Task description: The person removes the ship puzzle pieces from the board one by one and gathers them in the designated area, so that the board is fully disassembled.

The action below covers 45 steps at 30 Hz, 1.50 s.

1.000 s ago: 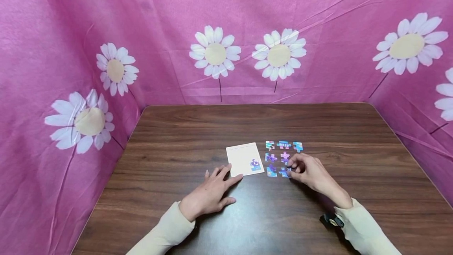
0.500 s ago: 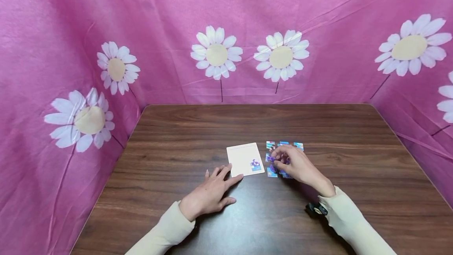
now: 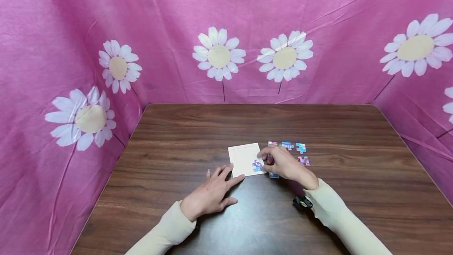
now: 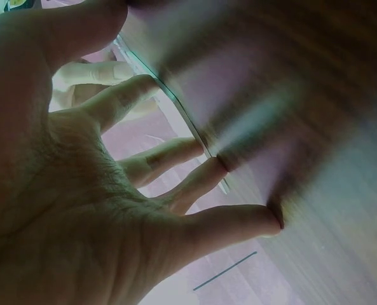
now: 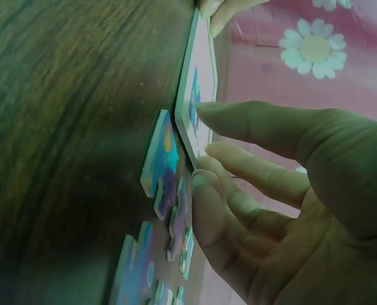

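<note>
A square white puzzle tray (image 3: pixel 242 156) lies on the table, with one purple-and-blue jigsaw piece (image 3: pixel 256 166) in its near right corner. My left hand (image 3: pixel 209 196) is spread flat, fingertips touching the tray's near left edge; the left wrist view shows its fingers apart. Over the tray's right edge hovers my right hand (image 3: pixel 284 164), thumb and fingers loosely bent with a gap between them. In the right wrist view its thumb (image 5: pixel 258 121) is close to the blue piece, its other fingers by the tray's edge. I see nothing held there.
Several loose jigsaw pieces lie right of the tray, among them a blue one (image 3: pixel 301 147) at the back and a purple one (image 3: pixel 303 160). My right hand hides part of the group. A pink daisy-print cloth (image 3: pixel 170 50) hangs behind the brown wooden table (image 3: pixel 198 129).
My right hand has moved left from the right side of the loose pieces to the tray's right edge, uncovering a purple piece. My left hand has stayed at the tray.
</note>
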Available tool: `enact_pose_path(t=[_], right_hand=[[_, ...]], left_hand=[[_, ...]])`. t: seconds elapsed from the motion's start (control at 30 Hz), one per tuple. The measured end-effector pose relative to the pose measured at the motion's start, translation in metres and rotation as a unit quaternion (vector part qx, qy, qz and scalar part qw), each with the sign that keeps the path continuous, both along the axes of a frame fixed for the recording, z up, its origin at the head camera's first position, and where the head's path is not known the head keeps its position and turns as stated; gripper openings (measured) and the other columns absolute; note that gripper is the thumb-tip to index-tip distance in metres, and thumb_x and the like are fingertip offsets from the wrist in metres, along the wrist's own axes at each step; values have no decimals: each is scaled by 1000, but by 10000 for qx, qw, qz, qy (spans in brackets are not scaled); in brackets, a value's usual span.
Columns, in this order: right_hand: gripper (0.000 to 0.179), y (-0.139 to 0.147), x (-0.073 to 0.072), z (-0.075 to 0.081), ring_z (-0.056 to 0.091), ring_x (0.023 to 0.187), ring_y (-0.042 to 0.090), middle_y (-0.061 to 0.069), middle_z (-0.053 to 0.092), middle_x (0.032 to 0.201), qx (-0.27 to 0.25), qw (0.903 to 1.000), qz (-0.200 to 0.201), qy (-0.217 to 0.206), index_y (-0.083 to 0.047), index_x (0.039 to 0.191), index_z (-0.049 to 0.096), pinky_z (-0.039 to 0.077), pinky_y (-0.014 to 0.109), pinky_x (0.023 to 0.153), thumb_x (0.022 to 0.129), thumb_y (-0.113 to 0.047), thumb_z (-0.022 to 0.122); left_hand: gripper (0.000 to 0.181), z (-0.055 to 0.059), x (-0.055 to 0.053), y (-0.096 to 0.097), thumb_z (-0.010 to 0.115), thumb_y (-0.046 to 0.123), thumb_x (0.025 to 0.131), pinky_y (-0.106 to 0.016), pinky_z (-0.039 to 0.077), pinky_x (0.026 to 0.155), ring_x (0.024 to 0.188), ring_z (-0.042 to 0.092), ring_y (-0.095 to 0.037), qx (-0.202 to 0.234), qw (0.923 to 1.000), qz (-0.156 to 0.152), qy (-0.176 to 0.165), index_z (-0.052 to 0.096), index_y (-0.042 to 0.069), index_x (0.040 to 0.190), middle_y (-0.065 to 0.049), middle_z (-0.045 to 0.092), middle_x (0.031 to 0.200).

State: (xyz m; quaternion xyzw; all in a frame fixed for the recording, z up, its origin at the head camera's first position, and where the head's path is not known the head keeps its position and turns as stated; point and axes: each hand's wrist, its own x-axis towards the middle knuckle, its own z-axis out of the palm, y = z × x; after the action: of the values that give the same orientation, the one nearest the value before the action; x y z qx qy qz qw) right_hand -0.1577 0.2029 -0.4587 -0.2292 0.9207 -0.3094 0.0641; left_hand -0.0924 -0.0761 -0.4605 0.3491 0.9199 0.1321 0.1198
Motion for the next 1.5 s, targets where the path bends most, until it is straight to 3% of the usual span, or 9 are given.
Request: enact_pose_path(t=[0.33,0.53,0.77,0.9,1.13,1.5], right_hand=[[29,-4,-4,1,61,82,10,3,70,94,149,9998,141,-55,-5,111,77,51,25,74,83,-7,86],[27,-5,-4,0,60,82,12,3,68,91,100,9999,13,-70,-6,109,78,49,26,72,84,-11,87],[20,-4,-5,-2,61,80,13,0,70,87,126,9999,-35,-45,-10,104,77,51,32,79,86,-13,86],[15,-4,-5,-3,61,78,11,-1,69,85,84,9999,-42,-63,-11,100,79,50,28,74,86,-12,85],[16,-8,-4,-2,61,77,7,3,70,92,-78,9998,136,-123,-8,104,79,50,23,69,88,-7,82],[19,-13,-1,-4,62,84,11,5,70,100,128,9995,276,106,-6,107,75,51,29,77,89,-1,78]], left_hand=[[66,2,1,0,70,41,99,-75,43,105,150,40,-42,-45,10000,49,-41,46,27,159,-20,36,165],[66,0,0,1,68,43,100,-74,43,106,151,39,-41,-124,9999,62,-71,44,29,160,-18,34,167],[67,0,1,1,69,43,99,-74,43,105,150,39,-42,-119,9999,62,-93,44,29,160,-19,35,166],[66,1,0,1,67,43,100,-74,42,107,152,38,-42,-164,9997,83,-138,42,30,160,-18,33,168],[66,1,1,1,68,42,99,-75,43,105,150,39,-42,-80,10000,12,-47,44,28,160,-20,35,166],[67,0,0,2,69,42,99,-73,44,105,150,40,-42,-125,9999,56,-39,44,29,159,-19,36,166]])
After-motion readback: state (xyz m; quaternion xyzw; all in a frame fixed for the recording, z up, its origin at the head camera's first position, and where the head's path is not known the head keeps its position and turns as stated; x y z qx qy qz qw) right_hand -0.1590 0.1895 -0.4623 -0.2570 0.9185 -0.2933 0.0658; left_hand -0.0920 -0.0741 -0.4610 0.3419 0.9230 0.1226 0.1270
